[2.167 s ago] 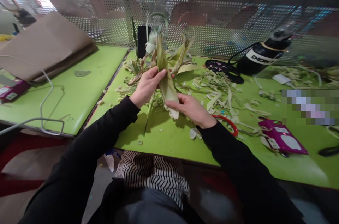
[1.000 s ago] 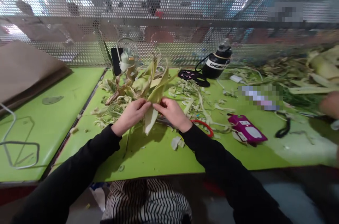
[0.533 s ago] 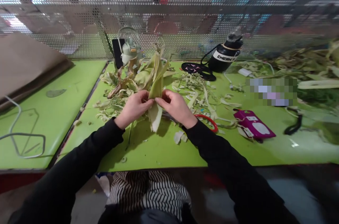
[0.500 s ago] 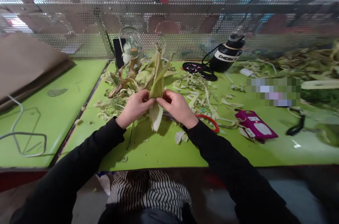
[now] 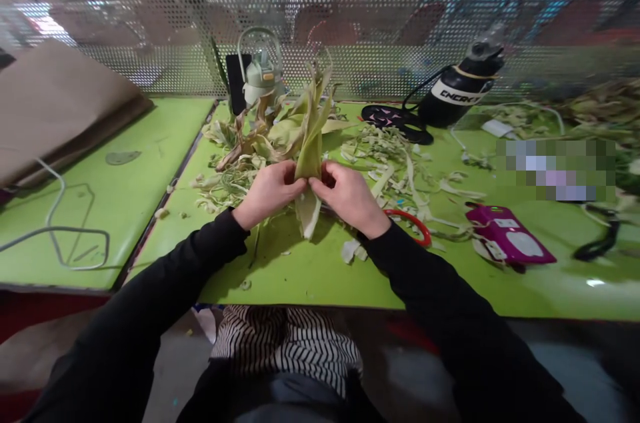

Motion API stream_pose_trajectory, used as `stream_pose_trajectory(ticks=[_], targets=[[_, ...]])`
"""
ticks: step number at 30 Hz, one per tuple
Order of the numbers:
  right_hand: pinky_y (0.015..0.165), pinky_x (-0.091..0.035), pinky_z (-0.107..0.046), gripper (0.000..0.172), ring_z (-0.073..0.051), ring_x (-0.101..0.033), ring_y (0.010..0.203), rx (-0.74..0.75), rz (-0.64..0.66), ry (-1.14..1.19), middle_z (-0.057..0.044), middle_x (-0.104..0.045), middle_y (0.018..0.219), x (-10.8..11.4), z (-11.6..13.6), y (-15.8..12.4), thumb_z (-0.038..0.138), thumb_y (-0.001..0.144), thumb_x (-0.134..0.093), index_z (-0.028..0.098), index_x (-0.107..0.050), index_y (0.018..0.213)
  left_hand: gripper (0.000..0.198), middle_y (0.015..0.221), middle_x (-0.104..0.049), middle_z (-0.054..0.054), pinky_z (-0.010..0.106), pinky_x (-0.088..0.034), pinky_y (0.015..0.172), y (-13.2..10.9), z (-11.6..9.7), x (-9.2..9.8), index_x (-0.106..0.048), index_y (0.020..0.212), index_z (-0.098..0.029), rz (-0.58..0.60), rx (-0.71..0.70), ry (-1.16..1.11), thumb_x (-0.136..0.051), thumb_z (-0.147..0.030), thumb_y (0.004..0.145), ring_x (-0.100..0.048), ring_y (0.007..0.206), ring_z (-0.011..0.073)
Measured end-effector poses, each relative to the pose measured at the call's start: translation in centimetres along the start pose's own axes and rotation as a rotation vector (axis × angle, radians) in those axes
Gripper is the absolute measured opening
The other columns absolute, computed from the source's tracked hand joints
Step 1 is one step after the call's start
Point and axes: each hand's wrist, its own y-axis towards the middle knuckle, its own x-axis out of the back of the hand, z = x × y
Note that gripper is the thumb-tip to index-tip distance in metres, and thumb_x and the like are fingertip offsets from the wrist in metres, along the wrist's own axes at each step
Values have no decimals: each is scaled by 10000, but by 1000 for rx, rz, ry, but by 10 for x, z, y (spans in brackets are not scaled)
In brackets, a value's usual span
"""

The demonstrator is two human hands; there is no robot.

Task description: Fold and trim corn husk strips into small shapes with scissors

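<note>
Between my two hands stands a pale green corn husk (image 5: 311, 150), upright, its narrow tips pointing away and its pale wide end hanging below my thumbs. My left hand (image 5: 273, 191) pinches it from the left, thumb in front and fingers partly hidden behind. From the right, my right hand (image 5: 347, 195) pinches the same husk, the two thumbs almost touching. Behind my hands lies a heap of loose husks (image 5: 250, 143), some browned at the edges. Shredded husk strips (image 5: 383, 146) are scattered to the right. A red ring-shaped handle (image 5: 420, 226) shows beside my right wrist.
A magenta device (image 5: 507, 236) lies on the green table (image 5: 320, 283) at right. Towards the back stand a black bottle (image 5: 457, 93), a pale green bottle (image 5: 261, 76) and a dark phone (image 5: 237, 83) against a perforated metal screen (image 5: 350, 36). Brown paper (image 5: 60, 110) and a cable (image 5: 55, 230) lie left.
The view has shifted, so the table things appear further right and slightly higher. My hands keep their pinch on the husk with barely any change.
</note>
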Motion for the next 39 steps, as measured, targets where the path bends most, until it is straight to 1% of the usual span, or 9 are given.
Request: stream_pose_trajectory(ticks=[6,9,13,19,25,29,32,36,39], targets=[[603,-338,-298,138,-147,-445,594,31,-7,-54,-3,-545,655,2,0,0,330,825,-535,213,-513,756,95,593,-513,-31,239,-289,542,-3,-4,1,-564,711,-181,-69,-104,76,-577,-253,770,-403,560,99],[605,-338,-297,135,-148,-436,598,68,0,-56,-1,-536,660,2,-1,0,337,827,-527,217,-510,768,93,588,-502,-36,245,-264,539,-4,-6,2,-564,723,-181,-67,-122,102,-568,-257,777,-376,546,95],[611,-332,-302,157,-146,-427,592,70,-1,-61,1,-518,660,1,-1,0,349,838,-521,218,-487,759,100,590,-477,-38,258,-246,543,-4,-9,3,-532,702,-182,-64,-92,171,-565,-239,777,-365,539,96],[607,-336,-298,148,-151,-441,604,73,-14,-60,-5,-535,662,-2,-3,0,327,853,-519,216,-489,760,186,589,-426,-45,265,-239,557,-4,-13,-2,-431,669,-199,-107,-76,237,-573,-235,783,-348,545,101],[622,-341,-297,187,-152,-445,622,71,-46,-43,5,-512,656,-5,-6,2,342,852,-542,225,-463,729,186,611,-430,-52,253,-272,570,0,-10,-5,-422,680,-200,-155,-15,129,-587,-196,766,-378,571,100],[598,-338,-285,202,-137,-429,608,46,-30,36,19,-491,648,-5,-7,3,354,847,-547,223,-464,719,138,627,-467,-48,239,-304,566,5,-1,-5,-477,703,-188,-95,36,-12,-594,-213,773,-405,590,99],[614,-380,-280,176,-146,-483,653,11,5,153,4,-557,705,-4,-10,5,371,847,-551,204,-544,793,73,684,-542,-24,227,-352,579,6,3,-4,-544,774,-171,-16,15,-119,-576,-231,801,-464,622,103],[687,-432,-305,211,-172,-553,742,-31,-4,245,-35,-639,819,-4,-15,9,390,836,-578,182,-587,872,139,722,-583,-8,223,-391,559,5,4,-2,-578,875,-161,75,24,-255,-569,-295,843,-505,607,105],[720,-447,-324,241,-175,-564,747,-32,6,310,-39,-646,821,-3,-12,8,416,826,-619,179,-598,857,116,673,-567,-17,219,-378,545,8,7,0,-584,830,-156,53,29,-233,-573,-270,844,-479,570,96]])
